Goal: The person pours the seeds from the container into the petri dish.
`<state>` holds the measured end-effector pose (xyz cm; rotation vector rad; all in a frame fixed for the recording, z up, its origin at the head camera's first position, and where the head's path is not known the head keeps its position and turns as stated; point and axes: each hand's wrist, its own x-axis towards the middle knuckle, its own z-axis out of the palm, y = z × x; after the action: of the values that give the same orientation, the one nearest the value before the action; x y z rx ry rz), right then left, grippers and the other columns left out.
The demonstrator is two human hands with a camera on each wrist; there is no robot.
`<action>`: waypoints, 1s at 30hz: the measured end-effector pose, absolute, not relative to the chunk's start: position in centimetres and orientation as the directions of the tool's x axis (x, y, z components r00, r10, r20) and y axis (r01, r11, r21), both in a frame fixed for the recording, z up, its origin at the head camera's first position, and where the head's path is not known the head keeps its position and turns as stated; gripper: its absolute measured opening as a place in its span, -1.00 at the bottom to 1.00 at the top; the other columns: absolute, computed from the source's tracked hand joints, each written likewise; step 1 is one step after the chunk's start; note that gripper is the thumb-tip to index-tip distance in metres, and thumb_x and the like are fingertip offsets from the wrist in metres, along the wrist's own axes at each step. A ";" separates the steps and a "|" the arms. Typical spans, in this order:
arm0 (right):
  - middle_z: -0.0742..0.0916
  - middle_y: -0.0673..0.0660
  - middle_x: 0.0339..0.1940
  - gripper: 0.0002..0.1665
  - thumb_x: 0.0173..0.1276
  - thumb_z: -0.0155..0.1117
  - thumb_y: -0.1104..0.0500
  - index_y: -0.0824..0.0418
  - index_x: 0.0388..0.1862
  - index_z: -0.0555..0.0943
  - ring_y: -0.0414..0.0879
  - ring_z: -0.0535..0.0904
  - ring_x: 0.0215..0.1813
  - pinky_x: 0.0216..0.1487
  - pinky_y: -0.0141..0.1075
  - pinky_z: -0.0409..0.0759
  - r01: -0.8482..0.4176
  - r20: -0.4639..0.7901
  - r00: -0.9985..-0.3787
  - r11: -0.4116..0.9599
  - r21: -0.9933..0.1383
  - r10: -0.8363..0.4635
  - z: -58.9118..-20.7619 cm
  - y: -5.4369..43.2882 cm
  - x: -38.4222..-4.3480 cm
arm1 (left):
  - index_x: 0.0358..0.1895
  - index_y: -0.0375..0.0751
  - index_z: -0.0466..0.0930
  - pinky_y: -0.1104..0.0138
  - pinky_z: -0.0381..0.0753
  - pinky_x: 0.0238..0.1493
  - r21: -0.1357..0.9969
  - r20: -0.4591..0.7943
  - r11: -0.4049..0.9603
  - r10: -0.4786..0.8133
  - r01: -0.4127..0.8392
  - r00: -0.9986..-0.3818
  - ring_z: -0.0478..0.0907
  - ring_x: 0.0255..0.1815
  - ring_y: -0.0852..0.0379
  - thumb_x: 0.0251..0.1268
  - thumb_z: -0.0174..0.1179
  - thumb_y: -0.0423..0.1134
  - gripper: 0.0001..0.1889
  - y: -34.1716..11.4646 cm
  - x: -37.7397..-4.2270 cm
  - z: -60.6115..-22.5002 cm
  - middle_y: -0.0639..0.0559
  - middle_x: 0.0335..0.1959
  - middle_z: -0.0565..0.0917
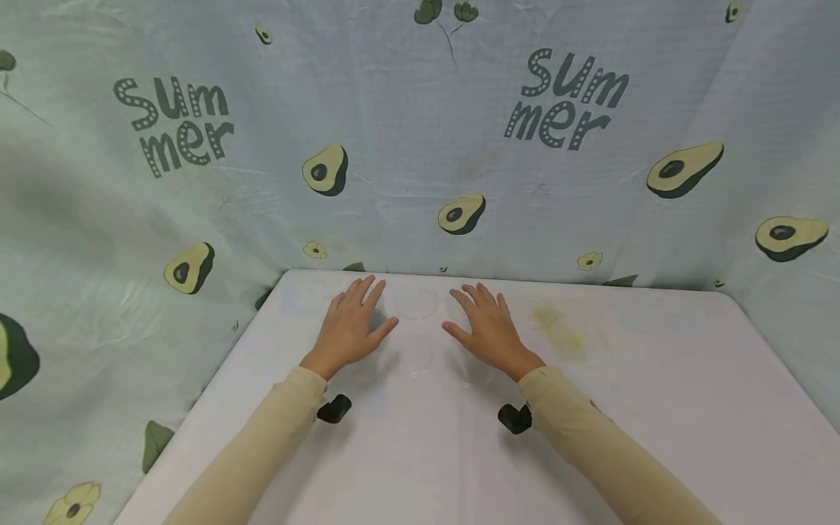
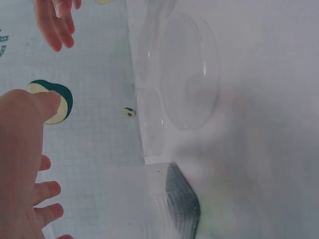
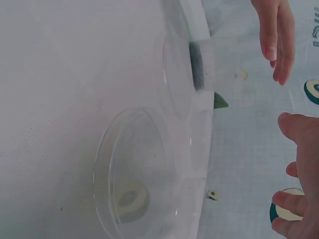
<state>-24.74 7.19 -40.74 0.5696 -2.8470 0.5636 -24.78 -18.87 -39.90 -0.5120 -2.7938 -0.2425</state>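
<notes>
Left hand (image 1: 351, 328), right hand (image 1: 488, 332), fingers apart, above white table (image 1: 669, 379); clear round dishes (image 2: 185, 74) near; avocado-print cloth (image 1: 400, 124) behind.

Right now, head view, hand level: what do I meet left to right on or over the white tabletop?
Left hand → clear round dish, the far one → right hand → yellow-green patch.

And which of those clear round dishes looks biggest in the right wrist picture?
The bottom dish, left of centre, with a faint yellowish oval within its outline; the others, such as the upper dish, look clearly narrower.
</notes>
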 end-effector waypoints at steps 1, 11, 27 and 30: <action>0.36 0.20 0.48 -0.23 0.39 0.16 -0.21 0.08 0.47 0.28 0.21 0.10 0.56 0.49 0.28 -0.01 -0.403 0.250 -0.909 0.855 -0.327 -0.333 -40.7 7.2 -24.8 | 0.48 -0.17 0.18 -0.14 0.23 0.40 0.108 0.311 0.923 0.321 0.369 -0.894 0.14 0.51 -0.21 0.35 0.09 0.17 -0.25 -19.0 -24.8 -39.9 -0.19 0.48 0.24; 0.37 0.20 0.47 -0.23 0.38 0.17 -0.20 0.09 0.46 0.29 0.20 0.12 0.55 0.49 0.29 -0.01 -0.427 0.251 -0.899 0.845 -0.320 -0.359 -40.5 6.9 -25.9 | 0.47 -0.18 0.17 -0.15 0.30 0.34 0.152 0.337 0.926 0.280 0.345 -0.899 0.18 0.48 -0.17 0.33 0.13 0.15 -0.24 -20.4 -25.4 -40.3 -0.20 0.46 0.26; 0.35 0.19 0.49 -0.22 0.38 0.17 -0.20 0.08 0.47 0.27 0.19 0.07 0.57 0.50 0.27 -0.02 -0.399 0.211 -0.915 0.851 -0.343 -0.344 -40.8 6.5 -26.5 | 0.47 -0.36 0.06 -0.20 0.27 0.35 0.286 0.317 0.910 0.207 0.301 -0.926 0.20 0.46 -0.26 0.26 0.19 0.16 -0.10 -21.5 -26.4 -41.0 -0.32 0.45 0.22; 0.35 0.20 0.49 -0.22 0.38 0.17 -0.19 0.09 0.47 0.27 0.19 0.07 0.58 0.50 0.27 -0.02 -0.395 0.205 -0.917 0.850 -0.349 -0.342 -40.9 6.5 -26.5 | 0.48 -0.38 0.01 -0.20 0.27 0.34 0.295 0.299 0.912 0.196 0.286 -0.934 0.19 0.46 -0.27 0.27 0.18 0.17 -0.07 -21.7 -26.6 -41.1 -0.34 0.45 0.21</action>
<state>-26.46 6.47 -40.86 0.5793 -2.8905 0.5888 -26.55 -21.66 -41.12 -0.3608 -2.8105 -0.4908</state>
